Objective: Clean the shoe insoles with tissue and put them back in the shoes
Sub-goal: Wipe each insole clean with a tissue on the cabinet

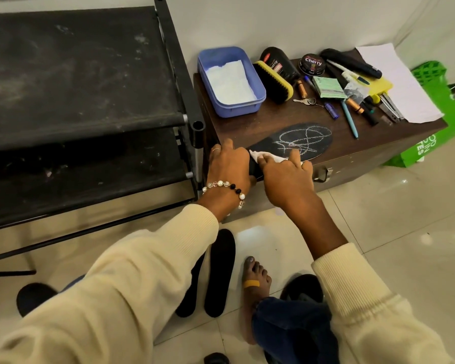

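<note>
Wiping is under way: right hand (286,177) pinches crumpled white tissue (267,156) on chalk-scribbled black insole (297,140), left hand (230,166) gripping its heel; two plain black insoles (216,274) wait on the floor, none reinserted.

Home entryway: shoe rack (84,74), tiled floor (405,219), wooden chest (352,156) cluttered with polish.

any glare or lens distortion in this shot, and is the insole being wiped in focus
Head view: a bright glare patch on the floor tiles just below the hands; wide-angle bending curves the shoe rack and the cabinet edges; the insole with its white stitching is sharp, as is the tissue.
</note>
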{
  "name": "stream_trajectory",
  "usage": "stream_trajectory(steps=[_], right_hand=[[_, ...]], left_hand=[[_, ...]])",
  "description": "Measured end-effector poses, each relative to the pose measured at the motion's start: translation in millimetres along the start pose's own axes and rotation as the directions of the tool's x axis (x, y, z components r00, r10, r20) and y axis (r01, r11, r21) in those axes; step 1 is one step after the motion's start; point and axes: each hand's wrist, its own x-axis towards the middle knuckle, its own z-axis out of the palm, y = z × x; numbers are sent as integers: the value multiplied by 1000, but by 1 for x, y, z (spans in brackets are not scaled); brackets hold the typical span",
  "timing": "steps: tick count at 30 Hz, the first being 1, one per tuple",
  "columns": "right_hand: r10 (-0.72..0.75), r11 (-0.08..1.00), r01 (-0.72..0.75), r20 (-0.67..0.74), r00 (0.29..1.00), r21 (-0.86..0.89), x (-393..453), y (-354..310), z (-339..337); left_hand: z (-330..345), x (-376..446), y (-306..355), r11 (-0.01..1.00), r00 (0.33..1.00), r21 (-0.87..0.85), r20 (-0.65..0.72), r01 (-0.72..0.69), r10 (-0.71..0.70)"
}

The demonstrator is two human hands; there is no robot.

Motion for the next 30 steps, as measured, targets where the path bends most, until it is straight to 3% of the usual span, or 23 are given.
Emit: stream_trajectory(steps=[19,25,30], right_hand=[[22,1000,-22,77,997,-4,-7,18,5],[104,994,-104,2,995,-16,-5,27,7],[44,999,-44,16,999,5,-11,15,12]], left_hand=[[-2,-1,5,995,999,97,39,-14,10],[-3,-6,12,988,999,146,38,-43,37],[-4,-6,14,983,997,174,65,-59,48]])
